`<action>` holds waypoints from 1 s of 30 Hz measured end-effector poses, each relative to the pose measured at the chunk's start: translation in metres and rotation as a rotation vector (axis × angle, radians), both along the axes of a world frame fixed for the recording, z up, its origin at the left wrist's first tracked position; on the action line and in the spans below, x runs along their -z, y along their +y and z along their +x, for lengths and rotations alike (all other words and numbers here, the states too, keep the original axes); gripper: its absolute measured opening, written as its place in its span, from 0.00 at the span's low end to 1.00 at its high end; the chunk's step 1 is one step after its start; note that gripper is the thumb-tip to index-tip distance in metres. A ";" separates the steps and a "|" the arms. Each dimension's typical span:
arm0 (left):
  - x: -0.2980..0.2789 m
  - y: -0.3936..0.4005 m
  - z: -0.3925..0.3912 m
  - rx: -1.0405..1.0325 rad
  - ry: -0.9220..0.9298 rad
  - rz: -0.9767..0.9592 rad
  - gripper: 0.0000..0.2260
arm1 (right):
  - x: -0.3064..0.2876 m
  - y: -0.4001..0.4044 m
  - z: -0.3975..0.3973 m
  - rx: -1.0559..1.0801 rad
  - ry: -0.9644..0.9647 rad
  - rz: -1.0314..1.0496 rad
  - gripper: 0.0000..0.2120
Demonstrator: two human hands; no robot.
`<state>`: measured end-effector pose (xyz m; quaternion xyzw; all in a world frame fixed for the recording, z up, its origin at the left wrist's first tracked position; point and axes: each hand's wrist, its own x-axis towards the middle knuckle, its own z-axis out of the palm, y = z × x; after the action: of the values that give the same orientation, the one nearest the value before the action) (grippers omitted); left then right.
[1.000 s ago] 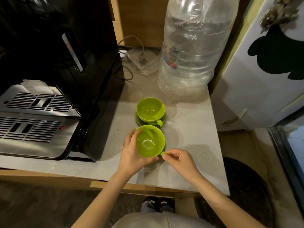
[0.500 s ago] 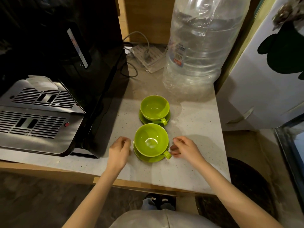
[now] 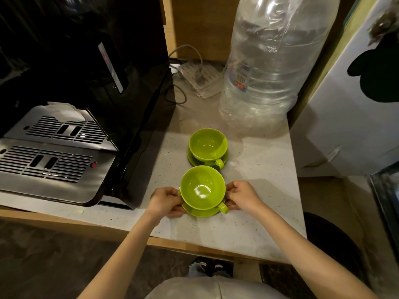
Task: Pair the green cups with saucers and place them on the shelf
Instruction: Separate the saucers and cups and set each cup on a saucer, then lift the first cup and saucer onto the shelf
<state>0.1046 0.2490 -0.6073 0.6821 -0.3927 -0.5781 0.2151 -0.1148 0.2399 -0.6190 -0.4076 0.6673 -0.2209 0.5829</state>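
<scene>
Two green cups stand on green saucers on the speckled counter. The near cup sits upright on its saucer, handle pointing front right. My left hand grips that saucer's left rim. My right hand grips its right rim, just behind the handle. The far cup rests on its own saucer right behind, untouched, with its handle also to the front right.
A black coffee machine with a metal drip tray fills the left. A large clear water bottle stands at the back right, a power strip with cables behind. A white cabinet borders the counter on the right.
A second ago my hands held the near cup by its side and handle. They let go, moved apart, and now close on both sides of the saucer beneath it.
</scene>
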 end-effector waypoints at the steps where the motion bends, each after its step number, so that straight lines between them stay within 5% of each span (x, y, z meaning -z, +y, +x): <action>1: 0.000 0.000 0.000 -0.004 0.005 -0.002 0.01 | 0.000 0.000 0.000 0.004 -0.004 0.004 0.02; 11: -0.022 0.004 -0.003 0.037 0.061 -0.092 0.01 | -0.019 0.010 -0.010 0.001 -0.031 -0.019 0.05; 30: -0.208 -0.087 -0.078 -0.012 0.369 -0.566 0.01 | -0.224 -0.043 -0.058 0.271 -0.315 -0.542 0.08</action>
<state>0.0267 0.1618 -0.3990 0.4816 -0.4879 -0.5585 0.4670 -0.1728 0.1973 -0.3949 -0.4160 0.5344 -0.5259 0.5145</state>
